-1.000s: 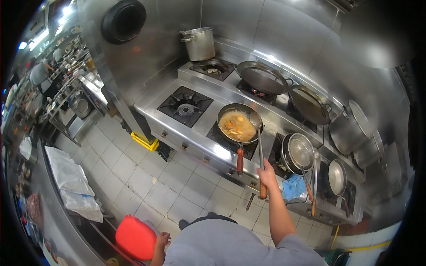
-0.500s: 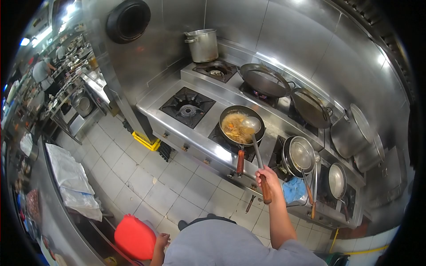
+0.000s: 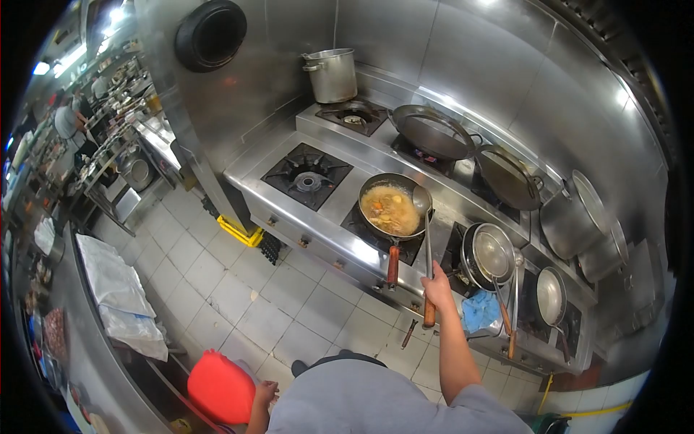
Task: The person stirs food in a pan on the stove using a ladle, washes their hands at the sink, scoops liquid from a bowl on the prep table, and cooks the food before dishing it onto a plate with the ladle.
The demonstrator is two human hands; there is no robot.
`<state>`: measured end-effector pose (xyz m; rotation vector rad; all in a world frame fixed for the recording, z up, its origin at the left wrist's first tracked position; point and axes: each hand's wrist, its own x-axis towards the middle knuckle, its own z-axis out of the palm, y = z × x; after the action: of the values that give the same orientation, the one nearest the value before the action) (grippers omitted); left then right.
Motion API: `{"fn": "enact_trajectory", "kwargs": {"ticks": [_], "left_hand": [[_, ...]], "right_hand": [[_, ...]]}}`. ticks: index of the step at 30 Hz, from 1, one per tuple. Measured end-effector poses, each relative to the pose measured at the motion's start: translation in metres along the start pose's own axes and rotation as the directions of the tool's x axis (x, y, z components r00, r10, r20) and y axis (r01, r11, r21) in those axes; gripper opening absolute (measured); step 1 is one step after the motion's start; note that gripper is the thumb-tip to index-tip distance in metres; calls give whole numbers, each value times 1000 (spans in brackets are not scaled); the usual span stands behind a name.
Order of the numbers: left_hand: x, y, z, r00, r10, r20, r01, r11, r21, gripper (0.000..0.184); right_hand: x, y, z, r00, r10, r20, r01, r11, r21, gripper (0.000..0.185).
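My right hand point(image 3: 437, 286) is closed around the wooden handle of a long metal ladle point(image 3: 428, 242). The ladle's bowl rests at the right inner rim of a dark frying pan point(image 3: 367, 181), which sits on a front burner. Bubbling brownish liquid with orange and yellowish pieces point(image 3: 388, 210) fills the pan. Its red-brown handle point(image 3: 393, 266) points toward me, untouched. Low at my side hangs my left hand point(image 3: 267, 392), fingers loosely bent and nothing visible in them, beside a red plastic stool point(image 3: 220, 388).
Right of the pan are stacked pans point(image 3: 490, 249), a blue cloth point(image 3: 480, 311) and another small pan point(image 3: 551, 296). Behind stand two wide woks point(image 3: 434, 132), a tall pot point(image 3: 332, 78) and large pots point(image 3: 571, 217). A bare burner point(image 3: 307, 177) lies left. People work far left.
The ladle's bowl has shifted right, from the liquid to the pan's rim, and its handle stands straighter. My right hand moved slightly up with it. My left hand stays about where it was.
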<state>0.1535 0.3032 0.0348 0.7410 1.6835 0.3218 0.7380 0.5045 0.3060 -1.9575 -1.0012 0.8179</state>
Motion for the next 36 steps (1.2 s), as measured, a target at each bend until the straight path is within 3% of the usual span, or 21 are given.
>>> {"fn": "enact_trajectory", "kwargs": {"ticks": [2,4,5,7,8,10,17,20,22,23,25,26,28,32,34,35,36], "left_hand": [[0,-6,2,1000,-8,19,8,1000,8,36],[5,-17,5,1000,-13,-28,14,1000,15,35],[5,-17,5,1000,-13,-27,13,1000,17,35],[5,-16,5,999,-41,-6,41,999,10,37],[3,-14,5,999,-40,-6,40,999,10,37],[0,-10,4,1000,23,-17,-24,999,-39,37],[9,-5,4,999,40,13,-41,998,47,41],[12,-7,5,1000,29,0,-29,999,46,41],[13,-9,4,1000,18,-2,-18,999,31,40],[11,-8,2,1000,18,-6,-18,999,26,40],[7,-9,0,999,34,-10,-34,999,13,41],[0,-4,-1,999,32,-13,-32,999,9,41],[-12,7,-1,999,-11,-36,13,998,59,39],[-9,-4,-1,1000,-10,4,10,997,71,36],[-7,-7,0,1000,1,-22,2,991,131,34],[-4,-14,1,1000,1,-21,2,991,133,34],[1,-20,2,1000,19,-25,-17,998,68,34]], "right_hand": [[-1,0,-1,999,19,29,-18,1000,-24,59],[-7,-4,1,971,95,220,-161,938,307,40],[-11,-11,-2,971,97,218,-162,938,307,40],[-21,-31,-11,918,122,377,-338,739,583,21],[-25,-31,-13,918,121,377,-337,739,583,21],[-31,-31,-14,900,90,426,-397,570,719,16],[-36,-51,-14,894,48,446,-354,685,636,21],[-24,-43,-7,895,45,445,-322,755,571,33],[-10,-25,1,921,-21,388,-190,846,498,53],[-9,-21,6,920,-24,392,-189,847,496,53],[-11,-12,16,992,-70,103,63,995,77,70],[-6,1,19,992,-73,108,65,995,76,70],[16,40,21,987,-149,-61,129,959,-253,75],[16,41,11,979,-193,-71,171,955,-242,60],[-14,-11,3,984,96,151,-122,977,176,37],[-14,-17,-3,984,97,149,-123,977,176,37],[-15,-20,-9,960,105,260,-197,913,358,28]]}}
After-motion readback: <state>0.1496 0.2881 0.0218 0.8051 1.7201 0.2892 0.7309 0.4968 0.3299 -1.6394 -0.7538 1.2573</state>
